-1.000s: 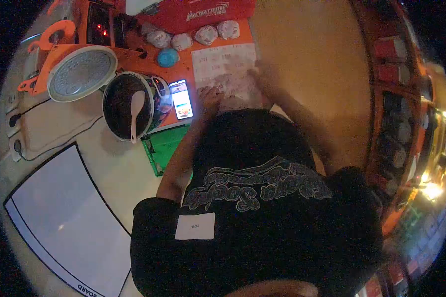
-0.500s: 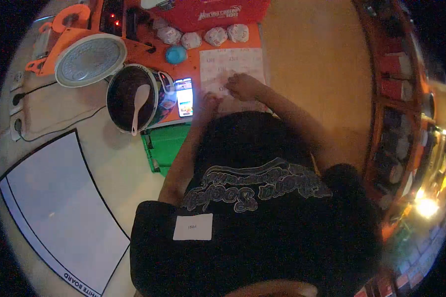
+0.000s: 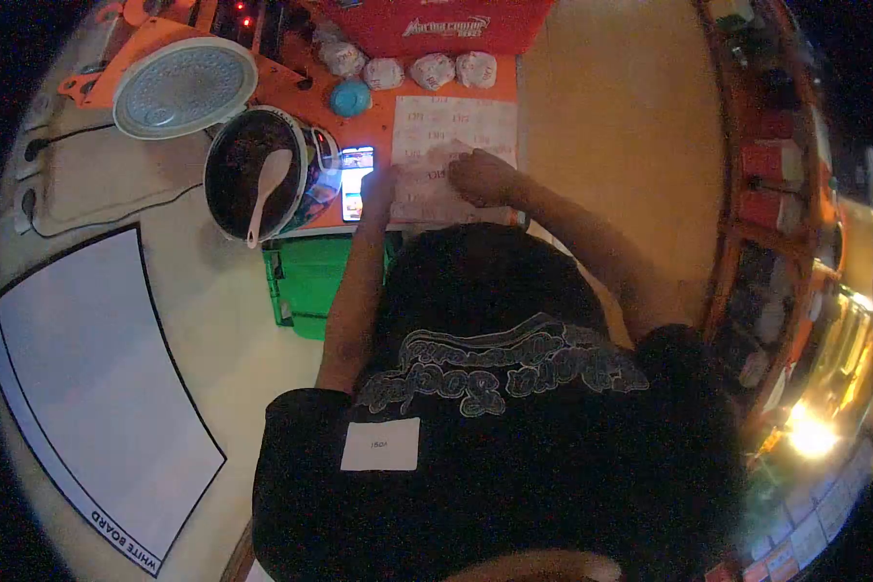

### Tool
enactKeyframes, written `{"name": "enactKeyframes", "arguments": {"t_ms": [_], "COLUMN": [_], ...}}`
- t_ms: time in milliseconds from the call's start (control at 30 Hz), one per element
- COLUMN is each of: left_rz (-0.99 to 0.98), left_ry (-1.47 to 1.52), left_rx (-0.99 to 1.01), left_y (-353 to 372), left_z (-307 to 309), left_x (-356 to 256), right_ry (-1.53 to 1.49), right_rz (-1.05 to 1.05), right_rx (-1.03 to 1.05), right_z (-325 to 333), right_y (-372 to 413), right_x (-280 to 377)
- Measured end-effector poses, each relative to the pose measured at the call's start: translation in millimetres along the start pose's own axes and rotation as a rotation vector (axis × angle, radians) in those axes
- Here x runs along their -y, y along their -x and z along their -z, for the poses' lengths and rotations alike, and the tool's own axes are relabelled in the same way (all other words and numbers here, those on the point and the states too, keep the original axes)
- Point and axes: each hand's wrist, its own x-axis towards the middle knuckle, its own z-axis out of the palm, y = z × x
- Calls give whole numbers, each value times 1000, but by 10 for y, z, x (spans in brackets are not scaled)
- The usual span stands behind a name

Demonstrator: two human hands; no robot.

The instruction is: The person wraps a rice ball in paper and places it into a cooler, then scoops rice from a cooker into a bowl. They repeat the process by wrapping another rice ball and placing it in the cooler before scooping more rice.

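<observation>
On the orange tabletop lies a printed paper sheet (image 3: 456,121). My right hand (image 3: 481,178) is over its right half, fingers curled in; whatever they hold is hidden. A small pale patch, too dim to identify, shows on the paper near those fingers. At the sheet's left edge is my left hand (image 3: 379,191), close to a lit phone (image 3: 357,184); its fingers are too dark and blurred to read. Left of the phone stands a rice cooker pot (image 3: 225,184) with dark contents. A pale rice paddle (image 3: 273,184) rests in it, handle over the rim.
Several paper-wrapped bundles (image 3: 432,71) line the back, before a red box (image 3: 446,29). Nearby sit a blue round object (image 3: 350,97) and a grey lid (image 3: 184,87). A green crate (image 3: 310,281) is below the table edge; a whiteboard (image 3: 97,388) lies at left.
My left hand has moved left from over the paper toward the phone. My right hand stays over the sheet, slightly shifted right. The whole view has shifted a little.
</observation>
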Motion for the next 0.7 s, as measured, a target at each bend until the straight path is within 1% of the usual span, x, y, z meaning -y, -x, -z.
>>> {"name": "enactKeyframes", "arguments": {"t_ms": [33, 67, 100, 167, 200, 233, 300, 333, 367, 400, 433, 467, 500, 533, 567, 600, 633, 667, 700], "left_rz": [-113, -156, -153, -268, -551, -545, -772, -770, -758, -731, -729, -787, -844, -842, -939, -1029, -1024, -951, -877], "left_ry": [-159, -221, -223, -145, -40, -40, -85, -82, -394, -704, -701, -699, -695, -690, -595, -498, -496, -612, -725], "left_rx": [-79, -185, -185, -397, -482, -483, -184, -190, -56, 83, 78, 67, 58, 58, 24, -11, -11, 55, 119], "left_y": [146, 399, 521, 644, 685, 784, 943, 953, 962, 951, 885, 790, 743, 759, 781, 819, 826, 798, 761], "left_z": [136, 275, 346, 385, 327, 297, 239, 184, 142, 104, 30, -77, -128, -102, -76, -63, -70, -71, -75], "left_x": [-224, -393, -545, -672, -706, -809, -984, -1010, -1038, -1031, -895, -658, -523, -515, -500, -495, -481, -495, -514], "right_ry": [7, 10, 8, 22, 21, -2, -21, -120, -219, -216, -282, -349, -347, -435, -520, -521, -694, -865, -861], "right_rz": [8, 14, 17, 21, 24, 10, 0, -11, -22, -18, -44, -70, -68, -193, -318, -316, -253, -186, -185], "right_rx": [-24, -48, -48, -36, -34, -31, -25, -72, -120, -117, -222, -327, -323, -220, -117, -111, -207, -306, -306], "right_z": [3, 3, -14, -56, -19, 34, 55, 8, -35, -132, -247, -306, -261, -202, -144, -226, -410, -580, -731], "right_y": [8, 13, 7, -6, 3, 19, 35, 42, 53, 79, 115, 155, 211, 281, 335, 393, 448, 466, 448], "right_x": [-4, 7, 11, 10, 34, 65, 70, 48, 38, 25, -1, -28, -26, -9, -1, -33, -83, -144, -212]}}
